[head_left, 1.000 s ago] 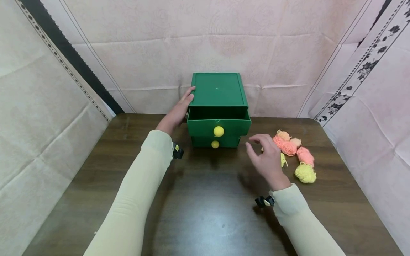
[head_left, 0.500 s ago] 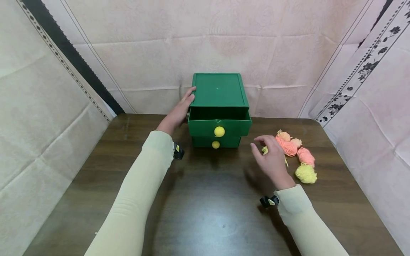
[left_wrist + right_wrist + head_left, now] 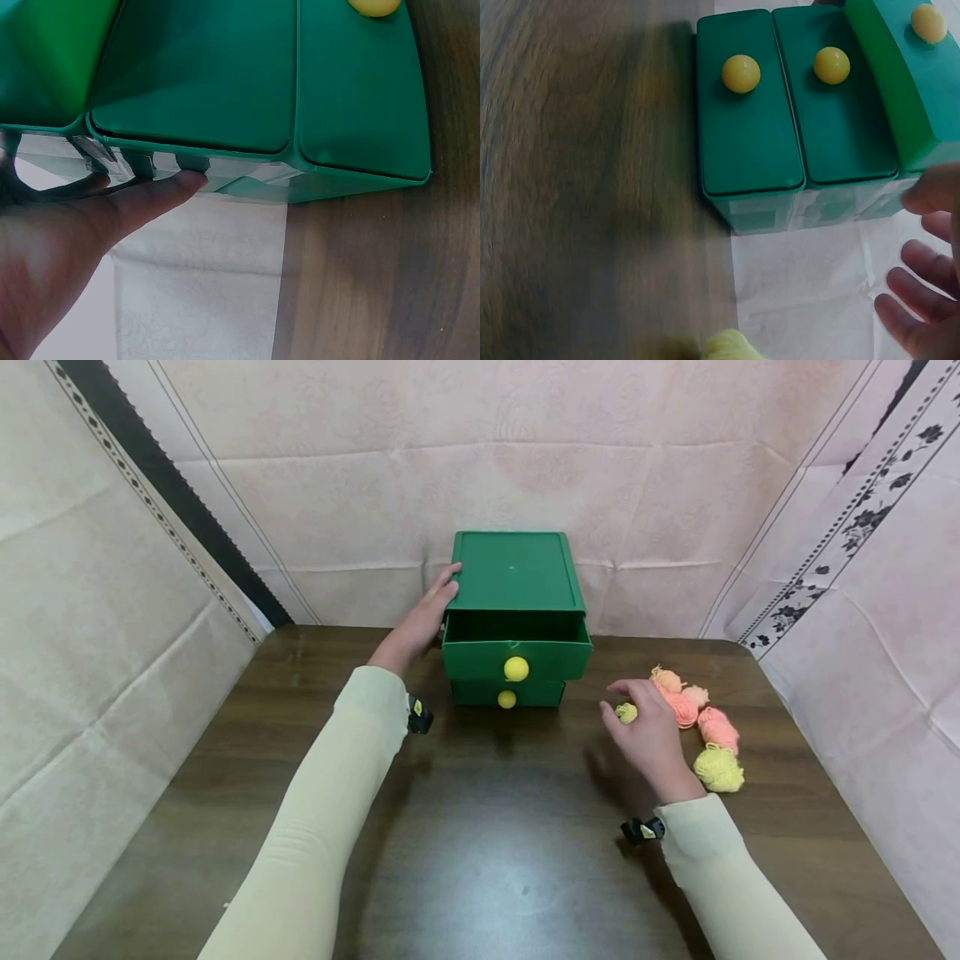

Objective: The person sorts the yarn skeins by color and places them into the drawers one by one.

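A green drawer box [image 3: 513, 568] stands at the back, its top drawer [image 3: 480, 658] pulled out and showing a dark inside. The drawers carry round yellow knobs [image 3: 516, 668]; in the right wrist view the two lower drawers [image 3: 750, 142] are closed. My left hand [image 3: 420, 620] rests against the box's left side with extended fingers [image 3: 154, 199]. To the right of the box, my right hand [image 3: 651, 735] hovers over the table, fingers loosely bent and holding nothing. Just beyond its thumb lies a small yellow yarn ball [image 3: 626, 712], also partly visible at the bottom of the right wrist view.
Right of my right hand lie a pink yarn ball [image 3: 717, 727], a larger yellow yarn ball [image 3: 718, 768] and peach yarn balls [image 3: 666, 679]. The brown wooden table [image 3: 480, 860] ends at a patterned pale cloth [image 3: 337, 502] behind the box.
My right hand has drifted rightward, away from the open drawer and towards the yarn balls, uncovering more of the small yellow one. The left hand keeps its place on the box.
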Motion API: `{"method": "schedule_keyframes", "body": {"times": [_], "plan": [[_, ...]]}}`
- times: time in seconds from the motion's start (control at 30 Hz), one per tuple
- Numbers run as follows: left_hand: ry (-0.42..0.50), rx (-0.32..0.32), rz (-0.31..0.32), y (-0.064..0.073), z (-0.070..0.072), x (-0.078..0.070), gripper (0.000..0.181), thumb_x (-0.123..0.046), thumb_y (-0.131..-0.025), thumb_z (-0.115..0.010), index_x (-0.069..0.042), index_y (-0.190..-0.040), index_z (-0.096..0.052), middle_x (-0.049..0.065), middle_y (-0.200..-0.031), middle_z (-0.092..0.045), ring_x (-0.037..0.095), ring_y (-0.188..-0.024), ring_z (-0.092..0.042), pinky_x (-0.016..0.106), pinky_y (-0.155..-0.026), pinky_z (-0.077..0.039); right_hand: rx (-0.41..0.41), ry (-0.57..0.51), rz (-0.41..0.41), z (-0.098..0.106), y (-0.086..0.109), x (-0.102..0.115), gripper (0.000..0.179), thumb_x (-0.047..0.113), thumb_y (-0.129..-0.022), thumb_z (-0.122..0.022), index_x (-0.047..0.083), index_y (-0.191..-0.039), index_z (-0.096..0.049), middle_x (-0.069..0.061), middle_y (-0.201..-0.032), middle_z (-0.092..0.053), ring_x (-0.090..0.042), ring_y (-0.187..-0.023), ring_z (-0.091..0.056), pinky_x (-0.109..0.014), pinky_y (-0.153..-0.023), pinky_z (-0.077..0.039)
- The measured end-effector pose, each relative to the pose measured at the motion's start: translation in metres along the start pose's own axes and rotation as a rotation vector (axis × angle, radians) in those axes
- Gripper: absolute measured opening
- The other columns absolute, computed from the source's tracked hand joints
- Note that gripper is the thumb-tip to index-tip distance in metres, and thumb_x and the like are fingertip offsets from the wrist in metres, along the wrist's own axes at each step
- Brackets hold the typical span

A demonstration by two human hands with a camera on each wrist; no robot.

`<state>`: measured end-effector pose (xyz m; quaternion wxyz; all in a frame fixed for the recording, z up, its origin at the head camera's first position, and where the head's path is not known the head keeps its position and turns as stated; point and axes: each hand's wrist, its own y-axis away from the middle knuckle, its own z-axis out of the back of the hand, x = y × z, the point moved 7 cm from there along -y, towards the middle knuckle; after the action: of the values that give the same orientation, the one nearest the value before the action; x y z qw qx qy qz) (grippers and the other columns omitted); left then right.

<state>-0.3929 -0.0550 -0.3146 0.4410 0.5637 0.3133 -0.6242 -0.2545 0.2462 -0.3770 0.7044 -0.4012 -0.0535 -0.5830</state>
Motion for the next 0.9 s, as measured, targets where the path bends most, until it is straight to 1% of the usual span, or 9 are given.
{"method": "schedule_keyframes", "body": {"times": [0.17,0.47,0.57,0.73,0.9], "plan": [[0.002,0.005,-0.002,0.001,0.000,0.000,0.050,-0.050,-0.104,-0.029,-0.050,-0.151,-0.012,-0.002,-0.163,-0.006,0.037,-0.138,-0.032,0.063,-0.101,-0.038,0.074,0.035,-0.022,-0.005,0.000,-0.008,0.030,0.017,-0.089,-0.069,0.006,-0.115,-0.062,-0.015,-0.115,-0.061,-0.032,-0.106,-0.057,-0.052,-0.088,-0.048],[0.011,0.003,-0.004,0.001,0.000,0.000,0.050,-0.050,-0.104,-0.030,-0.050,-0.151,-0.012,-0.002,-0.162,-0.008,0.036,-0.135,-0.037,0.060,-0.100,-0.040,0.159,0.073,-0.059,-0.011,0.001,-0.021,0.032,0.017,-0.089,-0.068,0.007,-0.118,-0.061,-0.017,-0.117,-0.060,-0.035,-0.104,-0.057,-0.052,-0.087,-0.047],[0.012,0.003,-0.002,0.001,0.000,0.000,0.050,-0.050,-0.103,-0.030,-0.051,-0.150,-0.012,-0.002,-0.162,-0.008,0.036,-0.136,-0.036,0.061,-0.100,-0.040,0.200,0.088,-0.074,-0.013,0.002,-0.027,0.034,0.017,-0.089,-0.068,0.007,-0.120,-0.060,-0.018,-0.119,-0.060,-0.036,-0.105,-0.056,-0.054,-0.088,-0.046],[0.017,0.003,-0.004,-0.001,0.000,0.001,0.050,-0.050,-0.103,-0.030,-0.051,-0.150,-0.013,-0.002,-0.162,-0.008,0.036,-0.136,-0.035,0.061,-0.100,-0.039,0.266,0.109,-0.117,-0.015,0.002,-0.036,0.038,0.019,-0.089,-0.067,0.007,-0.124,-0.058,-0.018,-0.124,-0.059,-0.037,-0.113,-0.054,-0.056,-0.093,-0.044],[0.018,0.005,-0.003,0.000,0.000,0.001,0.050,-0.050,-0.104,-0.030,-0.051,-0.150,-0.012,-0.001,-0.162,-0.009,0.035,-0.135,-0.037,0.060,-0.100,-0.040,0.311,0.102,-0.151,-0.016,0.003,-0.042,0.040,0.021,-0.090,-0.066,0.006,-0.126,-0.057,-0.019,-0.128,-0.057,-0.038,-0.116,-0.053,-0.057,-0.094,-0.044]]}}
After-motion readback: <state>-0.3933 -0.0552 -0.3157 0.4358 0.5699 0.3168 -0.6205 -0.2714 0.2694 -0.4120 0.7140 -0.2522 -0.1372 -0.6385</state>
